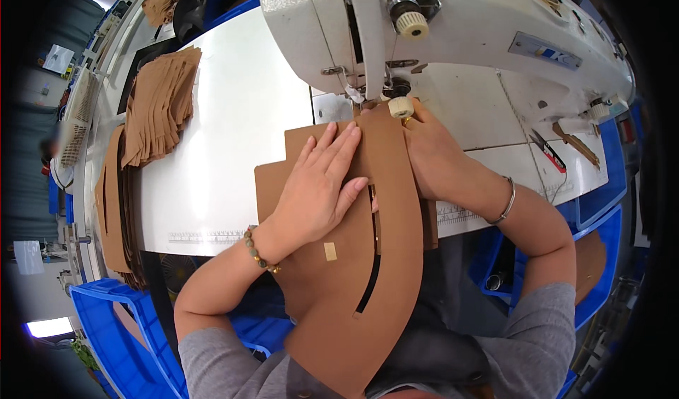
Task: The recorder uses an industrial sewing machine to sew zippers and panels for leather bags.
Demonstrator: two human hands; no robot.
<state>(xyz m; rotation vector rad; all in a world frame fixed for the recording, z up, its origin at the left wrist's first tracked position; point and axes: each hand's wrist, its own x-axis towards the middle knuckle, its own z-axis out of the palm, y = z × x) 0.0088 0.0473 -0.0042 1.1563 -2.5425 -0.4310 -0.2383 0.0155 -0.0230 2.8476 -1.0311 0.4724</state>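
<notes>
A large brown leather-like panel [332, 279] with a long slot and a small pale tab lies under the needle area of a white sewing machine [453, 17]. Its lower end hangs over the table's near edge toward me. My left hand [325, 180] rests flat on the panel, fingers stretched toward the needle. At the panel's right edge, close to the presser foot and a cream knob [401, 107], my right hand [435, 151] grips the material. Some of its fingers are hidden under the panel; a bit of skin shows through the slot.
Stacks of brown pieces [163, 105] and longer panels [113, 208] sit on the left of the white table [219, 137]. Red-handled snips [550, 151] and a brown strip [576, 146] lie at right. Blue bins [117, 335] stand below on both sides.
</notes>
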